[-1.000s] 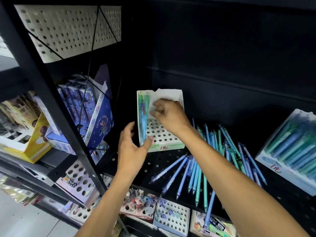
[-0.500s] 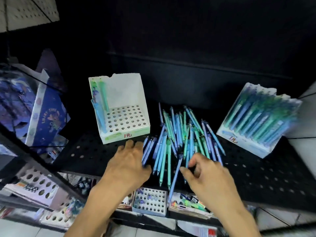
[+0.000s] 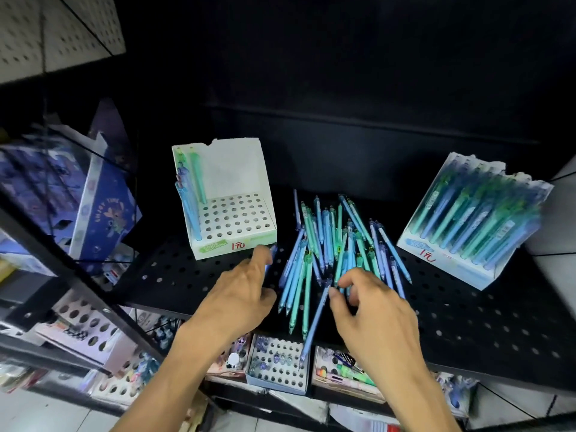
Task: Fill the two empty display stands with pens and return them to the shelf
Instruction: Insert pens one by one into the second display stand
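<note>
R hand [image 3: 372,310] pinches pens [image 3: 336,244] — L hand [image 3: 240,291] on one

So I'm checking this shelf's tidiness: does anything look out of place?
Yes. Loose pens lie heaped on the black shelf instead of standing in holes, and one blue pen juts past its front edge. The left stand is mostly unfilled.

Bare black perforated metal shelf [image 3: 174,275] lies open left-front; the white cardboard pen stand [image 3: 232,213], loose blue-green pen pile [image 3: 336,244] and full right-hand stand [image 3: 467,226] block the rest.
</note>
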Tool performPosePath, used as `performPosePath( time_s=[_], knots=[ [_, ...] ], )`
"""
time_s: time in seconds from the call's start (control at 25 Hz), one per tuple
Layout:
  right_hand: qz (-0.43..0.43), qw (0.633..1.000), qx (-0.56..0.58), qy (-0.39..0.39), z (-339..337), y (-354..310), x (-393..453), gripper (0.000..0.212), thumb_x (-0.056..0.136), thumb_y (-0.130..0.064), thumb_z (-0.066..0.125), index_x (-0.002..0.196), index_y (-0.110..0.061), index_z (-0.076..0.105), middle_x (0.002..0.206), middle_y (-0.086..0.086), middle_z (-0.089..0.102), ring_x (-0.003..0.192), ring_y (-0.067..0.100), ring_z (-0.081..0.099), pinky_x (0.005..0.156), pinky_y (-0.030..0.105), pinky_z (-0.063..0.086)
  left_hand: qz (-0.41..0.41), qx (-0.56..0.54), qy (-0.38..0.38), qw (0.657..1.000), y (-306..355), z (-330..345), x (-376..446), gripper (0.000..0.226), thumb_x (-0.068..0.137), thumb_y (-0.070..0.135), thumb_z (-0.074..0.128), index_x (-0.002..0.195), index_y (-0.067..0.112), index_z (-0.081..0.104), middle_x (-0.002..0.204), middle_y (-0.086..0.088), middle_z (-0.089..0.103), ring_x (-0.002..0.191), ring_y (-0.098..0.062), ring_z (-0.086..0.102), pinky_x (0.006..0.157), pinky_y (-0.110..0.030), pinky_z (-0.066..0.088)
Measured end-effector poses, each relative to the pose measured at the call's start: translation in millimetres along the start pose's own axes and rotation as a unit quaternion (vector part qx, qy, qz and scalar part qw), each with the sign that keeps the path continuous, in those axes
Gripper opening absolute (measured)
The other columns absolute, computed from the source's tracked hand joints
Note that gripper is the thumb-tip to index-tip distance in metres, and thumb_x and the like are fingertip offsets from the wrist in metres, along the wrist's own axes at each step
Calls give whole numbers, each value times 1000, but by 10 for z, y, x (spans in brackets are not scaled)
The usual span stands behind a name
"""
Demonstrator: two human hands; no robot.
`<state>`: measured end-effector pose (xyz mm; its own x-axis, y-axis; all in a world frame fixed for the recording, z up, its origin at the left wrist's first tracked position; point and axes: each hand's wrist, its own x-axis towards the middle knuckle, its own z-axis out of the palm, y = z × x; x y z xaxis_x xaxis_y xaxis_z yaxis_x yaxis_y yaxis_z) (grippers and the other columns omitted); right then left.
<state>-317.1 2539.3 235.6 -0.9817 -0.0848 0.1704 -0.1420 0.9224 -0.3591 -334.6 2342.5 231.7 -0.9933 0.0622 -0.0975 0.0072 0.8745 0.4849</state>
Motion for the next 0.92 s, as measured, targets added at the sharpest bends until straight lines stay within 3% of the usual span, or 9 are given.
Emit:
performPosePath(
  time_s=[0.12,0.24,0.36,0.44,0.52,0.6,0.72,0.8,0.92],
  knots=[
    [-23,999,22,5,-28,-37,33,13,97,-42,53,90,-32,55,66,-15,47,50,0,49,49,13,34,35,-83,17,996,-109,5,-10,21,97,16,53,103,31,40,71,10,41,50,-6,37,51,-21,31],
    [-11,978,204,-38,-40,-160,147,15,95,-40,60,85,-30,63,64,-8,60,50,4,55,49,16,38,44,-301,18,952,-101,-56,-38,25,96,5,51,100,29,51,68,6,40,61,-14,37,61,-32,36],
    [66,879,456,-121,-38,-381,362,18,94,-36,64,87,-22,72,66,-7,65,53,2,57,50,13,40,72,-436,35,896,89,-106,-85,21,95,-4,49,97,16,56,80,2,58,77,-12,55,75,-26,48],
    [125,816,551,-123,-8,-475,477,19,94,-28,67,83,-13,73,59,-3,57,46,6,46,40,16,32,80,-502,27,861,229,-100,-104,14,96,-6,49,93,6,55,73,7,61,68,-5,58,67,-19,48],
    [158,794,577,-107,21,-485,538,18,93,-23,68,81,-10,73,60,2,58,47,11,45,38,21,34,62,-537,32,841,290,-77,-92,16,96,-6,48,91,4,59,66,6,60,57,-4,54,57,-14,43],
    [170,781,594,-86,17,-440,562,18,94,-20,66,83,-8,73,65,7,62,48,13,50,40,22,41,27,-597,34,801,275,-67,-59,26,96,-5,44,96,4,68,71,-4,63,59,-12,54,52,-19,43],
    [150,786,598,-45,-74,-320,601,17,95,-20,64,88,-7,73,69,9,63,50,13,53,42,24,45,11,-698,-23,715,225,-87,-18,48,79,-11,37,110,2,72,83,-13,66,70,-17,61,58,-25,51],
    [116,813,570,-25,-190,-211,623,15,96,-22,63,88,-14,74,70,5,64,52,12,53,43,24,46,21,-714,-29,700,250,-84,9,55,70,-18,43,113,2,71,86,-14,69,75,-17,65,63,-25,55],
    [55,873,485,-19,-429,-31,651,17,97,-27,62,90,-19,75,68,-2,64,53,8,52,45,23,43,1,-728,32,684,383,-64,81,32,75,-5,62,105,5,72,78,-8,69,68,-13,64,64,-22,56]
  ],
)
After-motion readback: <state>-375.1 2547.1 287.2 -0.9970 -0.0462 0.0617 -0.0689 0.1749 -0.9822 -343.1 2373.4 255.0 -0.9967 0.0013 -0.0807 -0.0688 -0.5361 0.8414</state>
